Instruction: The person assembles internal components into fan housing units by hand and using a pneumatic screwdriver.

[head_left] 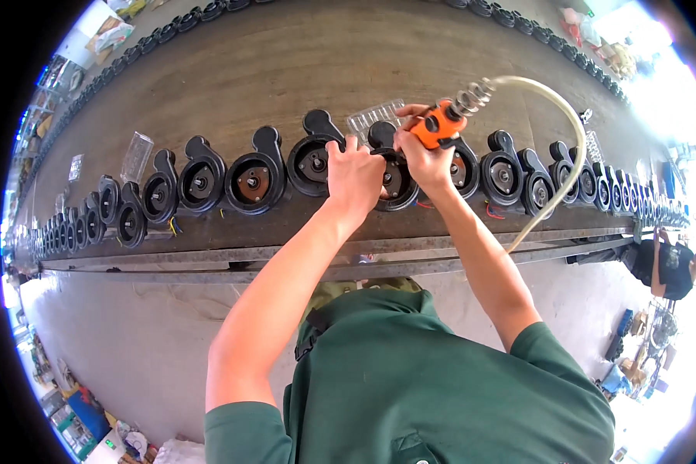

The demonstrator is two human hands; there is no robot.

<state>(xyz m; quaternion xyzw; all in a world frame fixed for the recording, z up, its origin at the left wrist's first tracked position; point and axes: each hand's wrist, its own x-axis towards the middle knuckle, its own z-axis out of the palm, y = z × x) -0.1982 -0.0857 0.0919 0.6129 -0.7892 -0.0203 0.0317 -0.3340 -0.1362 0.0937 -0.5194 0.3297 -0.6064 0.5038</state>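
The right hand's fingers [411, 117] are closed around an orange pneumatic screwdriver [439, 125], its pale air hose [566, 147] looping off toward 3 o'clock. The left hand [354, 174] is clamped on a black blower housing [394, 174] at the worktop's [286, 69] near edge, mid-row. The housing is judged rigid, moderately heavy plastic, best steadied by its round rim.

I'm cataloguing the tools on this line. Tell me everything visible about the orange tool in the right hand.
The orange tool has a stubby, plastic-looking orange body with black parts, gripped in the right hand. A coiled metal spring fitting at its rear joins a pale, translucent hose that arcs right and down past the table edge. It tilts down-left toward the black round housing that the left hand steadies. Its tip is hidden.
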